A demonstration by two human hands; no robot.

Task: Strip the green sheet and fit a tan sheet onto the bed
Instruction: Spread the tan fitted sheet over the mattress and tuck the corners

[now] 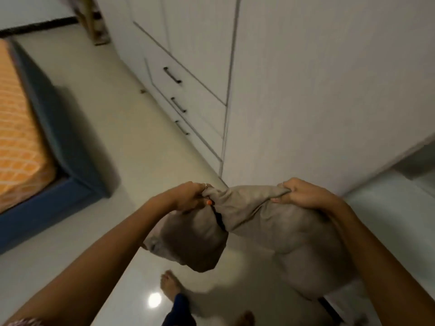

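A bunched tan sheet (pixel 266 222) hangs in front of me over the floor. My left hand (pixel 188 196) grips its upper edge on the left, and my right hand (pixel 301 192) grips the same edge on the right. The cloth sags in two folds below my hands, down to near my feet. A dark strip shows along a seam just under my left hand. The bed (pixel 26 142) lies at the far left, with an orange patterned mattress in a blue frame. No green sheet is in view.
A white wardrobe (pixel 306 78) with three dark-handled drawers (pixel 186 90) stands straight ahead and to the right. Pale glossy floor (pixel 117 137) runs between it and the bed. My bare feet (pixel 170 284) are below the sheet.
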